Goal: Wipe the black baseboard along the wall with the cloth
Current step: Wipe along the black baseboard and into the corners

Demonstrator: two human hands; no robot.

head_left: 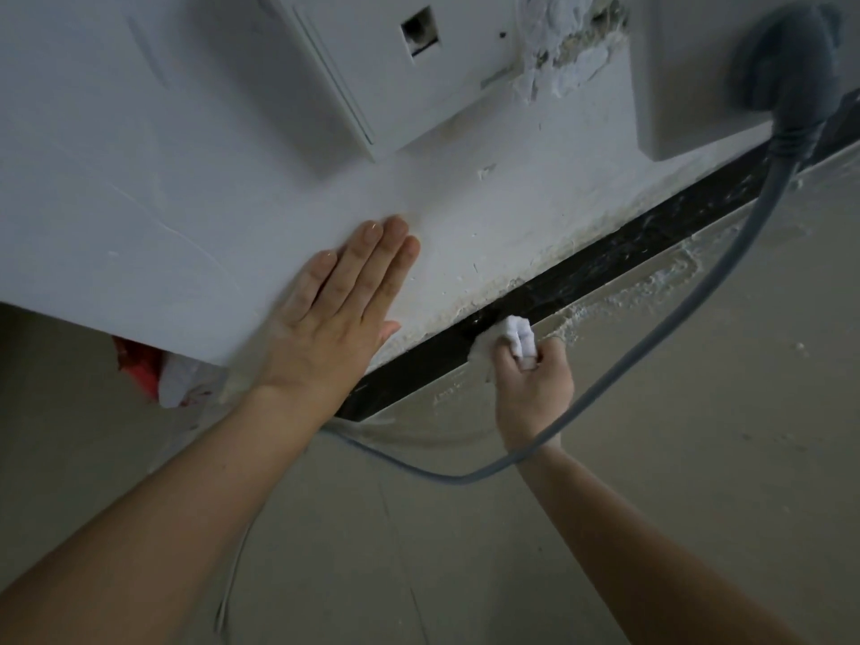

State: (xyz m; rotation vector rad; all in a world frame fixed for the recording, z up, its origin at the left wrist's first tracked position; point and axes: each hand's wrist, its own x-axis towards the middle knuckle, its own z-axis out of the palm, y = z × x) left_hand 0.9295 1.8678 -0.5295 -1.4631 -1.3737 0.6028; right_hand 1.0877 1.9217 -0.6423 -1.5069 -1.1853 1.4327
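Here my left hand [335,318] lies flat on the white wall [186,155], fingers straight, to brace me, I judge. My right hand [533,379] grips the bunched white cloth [519,337], pressing it to the black baseboard [628,253] at floor level. A grey cable [651,346] drapes over that wrist. No container shows.

baseboard [605,265]: partly behind left hand [325,318] | red object [137,365]: mostly behind wall corner [139,295] | plug [782,62]: blurred
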